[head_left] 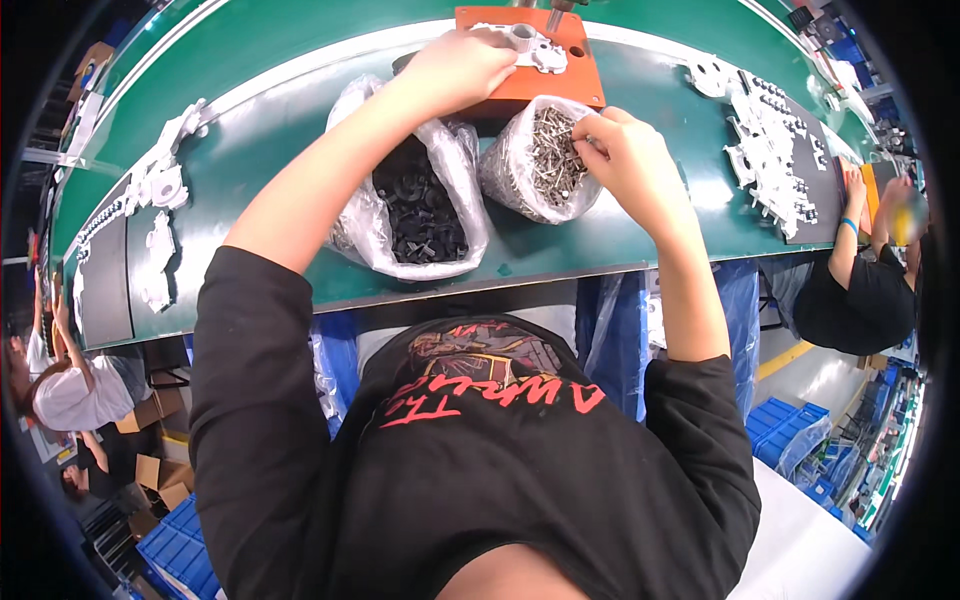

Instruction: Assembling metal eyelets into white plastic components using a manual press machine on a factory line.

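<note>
My left hand (pixel 462 68) is closed round the left end of a pale grey cast part (pixel 540 52), which lies on an orange fixture block (pixel 580 85). My right hand (pixel 632 150) is at the right rim of a clear plastic bag of silvery screws or pins (pixel 552 155), thumb and fingers pinched together. What sits between those fingertips, if anything, is too small to tell. Left of that bag, below my left forearm, stands an open clear bag of small black parts (pixel 415 215).
A metal tool tip (pixel 558 12) hangs above the fixture. More pale castings lie on the bench at right (pixel 768 165) and left (pixel 160 185), beside dark mats with small black pieces. A co-worker (pixel 865 285) sits at the right; other people (pixel 85 390) are at the left.
</note>
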Motion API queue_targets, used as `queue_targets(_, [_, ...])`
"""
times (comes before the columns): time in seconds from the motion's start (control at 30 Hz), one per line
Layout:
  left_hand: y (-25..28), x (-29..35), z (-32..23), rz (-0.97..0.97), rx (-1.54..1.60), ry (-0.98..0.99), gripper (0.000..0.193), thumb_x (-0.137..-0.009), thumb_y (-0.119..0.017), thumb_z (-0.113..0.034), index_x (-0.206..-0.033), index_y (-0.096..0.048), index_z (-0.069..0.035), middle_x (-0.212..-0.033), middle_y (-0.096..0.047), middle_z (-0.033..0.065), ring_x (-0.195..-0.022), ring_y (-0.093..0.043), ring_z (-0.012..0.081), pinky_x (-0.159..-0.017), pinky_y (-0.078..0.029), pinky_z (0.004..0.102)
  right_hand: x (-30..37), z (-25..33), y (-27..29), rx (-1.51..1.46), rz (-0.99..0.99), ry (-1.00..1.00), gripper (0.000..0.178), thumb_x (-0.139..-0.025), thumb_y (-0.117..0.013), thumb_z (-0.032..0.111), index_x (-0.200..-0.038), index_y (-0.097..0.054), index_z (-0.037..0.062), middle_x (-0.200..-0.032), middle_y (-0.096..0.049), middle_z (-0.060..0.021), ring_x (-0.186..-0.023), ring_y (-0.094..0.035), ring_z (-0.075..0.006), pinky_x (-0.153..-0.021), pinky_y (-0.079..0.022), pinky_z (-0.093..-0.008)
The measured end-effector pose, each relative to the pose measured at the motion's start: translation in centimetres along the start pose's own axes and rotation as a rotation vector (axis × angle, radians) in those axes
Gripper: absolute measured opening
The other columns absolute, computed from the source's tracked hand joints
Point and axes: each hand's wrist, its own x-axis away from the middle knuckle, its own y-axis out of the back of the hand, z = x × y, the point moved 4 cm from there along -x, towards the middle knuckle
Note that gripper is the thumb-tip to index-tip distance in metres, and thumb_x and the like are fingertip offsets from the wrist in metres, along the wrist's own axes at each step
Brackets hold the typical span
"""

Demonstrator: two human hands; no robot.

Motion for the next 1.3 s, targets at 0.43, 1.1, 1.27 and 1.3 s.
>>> queue_targets(0.43, [7.4,10.9,-3.3,0.274,0.079,0.330,0.019,-0.074,-0.064,-0.018,-0.089,-0.062,-0.006,-0.085,-0.054,0.0117,-0.089,-0.053,0.0290,-0.080,-0.042,0.0406,0.0,-1.1,-0.3,-0.147,-0.022,0.009,0.008,-0.078,-0.058,0.002,-0.085,-0.056,-0.0013,-0.071,-0.057,-0.0089,-0.061,-0.056,-0.0179,-0.058,-0.045,-0.0279])
queue_targets(1.1, [6.5,-2.7,3.7,0.122,0.668,0.543,0.029,-0.081,-0.061,-0.031,-0.092,-0.066,-0.004,-0.088,-0.062,0.0007,-0.080,-0.052,0.0114,-0.075,-0.041,0.0273,0.5,-3.7,0.5,-0.734,0.011,-0.253,0.010,-0.081,-0.058,0.000,-0.091,-0.059,-0.0009,-0.080,-0.058,0.0000,-0.065,-0.049,-0.0031,-0.058,-0.040,-0.0172])
queue_targets(1.27, [0.3,-8.1,7.0,0.338,0.742,0.638,0.028,-0.075,-0.066,-0.033,-0.091,-0.068,-0.010,-0.083,-0.061,-0.0009,-0.067,-0.044,0.0088,-0.060,-0.037,0.0242,0.5,-5.0,1.2,-0.830,-0.086,-0.212,0.011,-0.083,-0.061,0.002,-0.093,-0.062,-0.0001,-0.080,-0.059,0.0005,-0.065,-0.049,-0.0038,-0.059,-0.040,-0.0174])
queue_targets(1.3, [-0.2,-8.8,6.4,0.412,0.666,0.695,0.026,-0.074,-0.067,-0.030,-0.090,-0.068,-0.010,-0.080,-0.060,-0.0007,-0.063,-0.044,0.0085,-0.057,-0.036,0.0234,0.7,-5.5,1.4,-0.834,-0.107,-0.216,0.011,-0.083,-0.061,0.003,-0.093,-0.063,-0.0001,-0.079,-0.059,0.0004,-0.065,-0.049,-0.0041,-0.059,-0.040,-0.0176])
